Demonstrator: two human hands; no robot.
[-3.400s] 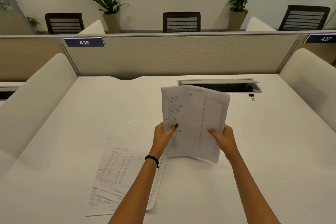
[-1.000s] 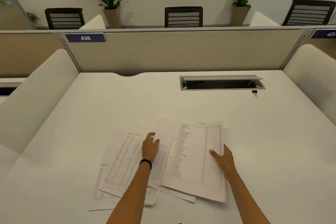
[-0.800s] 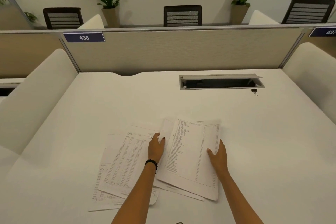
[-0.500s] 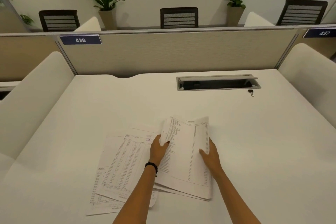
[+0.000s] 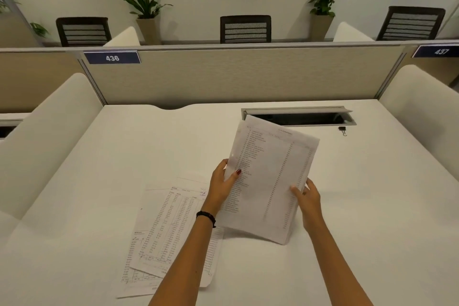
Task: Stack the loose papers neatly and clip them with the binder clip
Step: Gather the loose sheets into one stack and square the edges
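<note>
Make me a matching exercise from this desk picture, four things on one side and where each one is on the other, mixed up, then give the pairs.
Things:
1. held sheaf of papers
2. loose printed sheets
3. binder clip
4. 436 sign

Places:
A. on the partition, upper left
B. lying flat on the desk under the left forearm
C. on the desk by the right end of the cable slot
D. raised between the left hand and right hand

Pairs: 1-D, 2-B, 3-C, 4-A

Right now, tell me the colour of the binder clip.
Black, with silvery wire handles: the binder clip shows only in the head view, small, beside the desk's cable slot.
</note>
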